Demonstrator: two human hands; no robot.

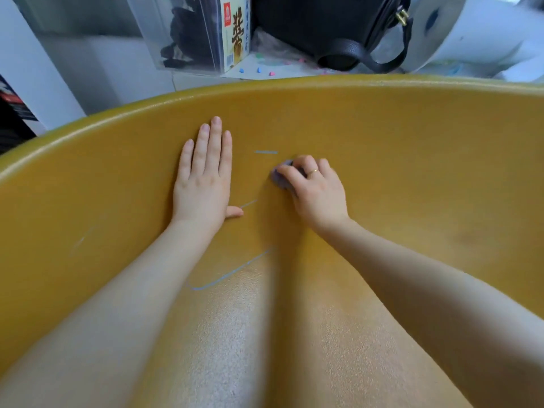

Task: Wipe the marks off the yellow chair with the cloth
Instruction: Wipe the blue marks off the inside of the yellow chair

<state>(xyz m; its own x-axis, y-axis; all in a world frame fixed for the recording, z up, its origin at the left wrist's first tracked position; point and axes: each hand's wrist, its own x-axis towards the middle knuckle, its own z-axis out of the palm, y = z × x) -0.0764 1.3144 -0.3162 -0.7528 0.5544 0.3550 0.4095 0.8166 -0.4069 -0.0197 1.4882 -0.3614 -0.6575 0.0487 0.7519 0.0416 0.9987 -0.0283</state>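
Observation:
The yellow chair [412,160] fills most of the view, its curved back rising toward the rim at the top. My left hand [203,178] lies flat on the backrest, fingers together and pointing up. My right hand [312,187] is bunched around a small grey-purple cloth [279,175] and presses it against the chair. A short pale blue mark [266,152] sits just above the cloth. Another short mark [248,204] lies by my left thumb, and a long pale line [232,272] runs across the seat between my forearms. Faint scratches [82,241] show at the left.
Behind the chair's rim stand a clear plastic box [188,33] with dark contents, a printed carton [234,30], a black bag [338,28] and a white rounded object [477,30]. Small coloured bits [259,70] lie on the white surface there.

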